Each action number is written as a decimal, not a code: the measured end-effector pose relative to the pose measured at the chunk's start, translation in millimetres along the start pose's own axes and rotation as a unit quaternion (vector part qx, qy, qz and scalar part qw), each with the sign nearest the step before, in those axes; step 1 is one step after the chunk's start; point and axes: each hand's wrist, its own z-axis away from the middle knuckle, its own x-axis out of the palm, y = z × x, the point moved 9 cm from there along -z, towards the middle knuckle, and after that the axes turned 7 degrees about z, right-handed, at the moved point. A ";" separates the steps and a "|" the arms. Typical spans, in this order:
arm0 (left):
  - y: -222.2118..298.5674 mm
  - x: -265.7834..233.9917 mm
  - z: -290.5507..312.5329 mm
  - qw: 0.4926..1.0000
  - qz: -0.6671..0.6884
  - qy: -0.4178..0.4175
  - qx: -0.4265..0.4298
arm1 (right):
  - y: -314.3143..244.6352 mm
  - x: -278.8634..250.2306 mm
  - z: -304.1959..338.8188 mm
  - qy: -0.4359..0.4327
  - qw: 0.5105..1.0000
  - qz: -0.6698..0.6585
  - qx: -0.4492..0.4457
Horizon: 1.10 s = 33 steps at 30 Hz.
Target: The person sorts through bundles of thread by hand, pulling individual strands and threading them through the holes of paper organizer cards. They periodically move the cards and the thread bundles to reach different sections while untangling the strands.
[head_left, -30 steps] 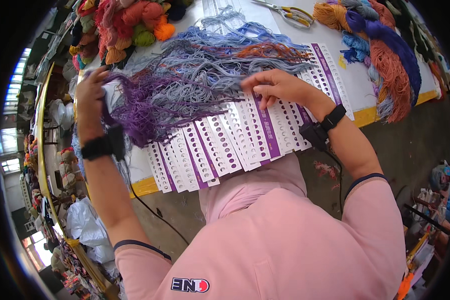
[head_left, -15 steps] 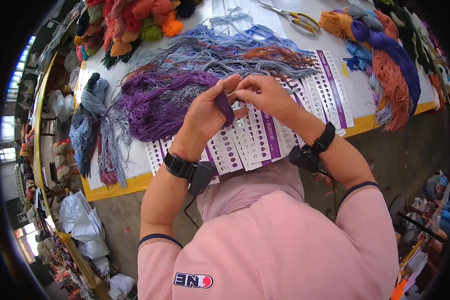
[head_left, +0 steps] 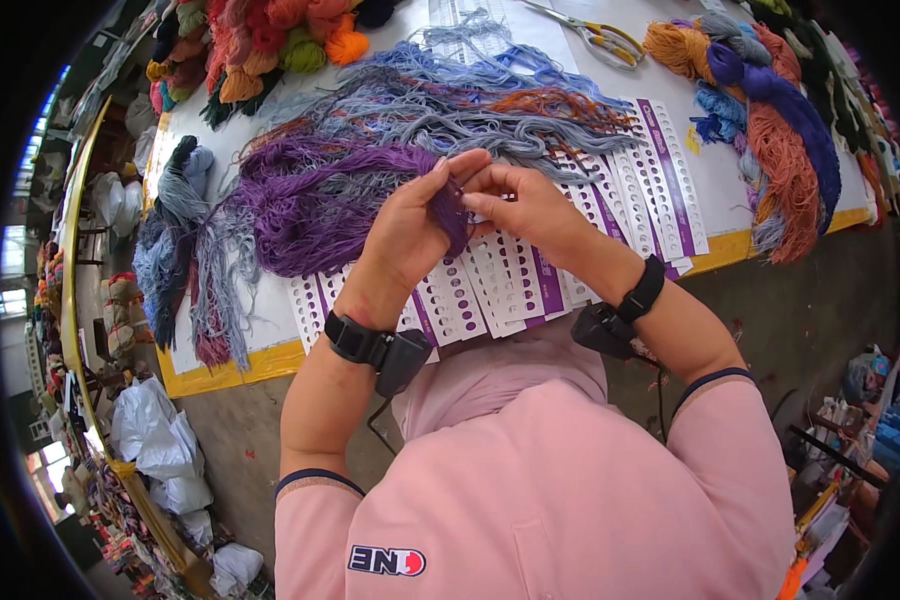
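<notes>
A loose skein of purple thread [head_left: 315, 205] lies across the middle of the table, its right end looped over my left hand [head_left: 417, 215]. That hand is closed around the loop, thumb on top. My right hand [head_left: 530, 205] meets it from the right, thumb and fingers pinched at the edge of the purple strands near my left fingertips. Exactly which strands sit in the pinch is too small to see. Beneath both hands lie white and purple cards with rows of punched holes [head_left: 515, 290]. Behind them spreads a tangle of blue-grey and rust thread [head_left: 450, 115].
Yellow-handled scissors [head_left: 610, 42] lie at the far right of centre. Orange, blue and coral skeins [head_left: 770, 120] hang toward the right table edge. A pile of colourful skeins [head_left: 270, 45] is at the back left, and blue-grey bundles [head_left: 185, 260] drape over the left. Yellow trim [head_left: 240, 375] edges the table.
My right hand has turned slightly, its thumb and fingers drawing closer against the purple strands. My left hand keeps its hold on the skein, nearly in place.
</notes>
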 end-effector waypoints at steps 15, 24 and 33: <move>8.6 -8.1 3.7 0.999 0.002 0.034 0.021 | 10.8 -3.6 5.7 -0.032 0.988 -0.150 0.035; 21.0 -9.2 14.0 0.977 -0.182 0.110 -0.001 | 9.2 -10.0 17.1 -0.102 0.993 -0.012 0.050; 168.8 -94.3 74.7 0.955 -0.128 0.224 0.147 | -64.7 -135.6 41.8 -0.067 0.891 -0.408 -0.188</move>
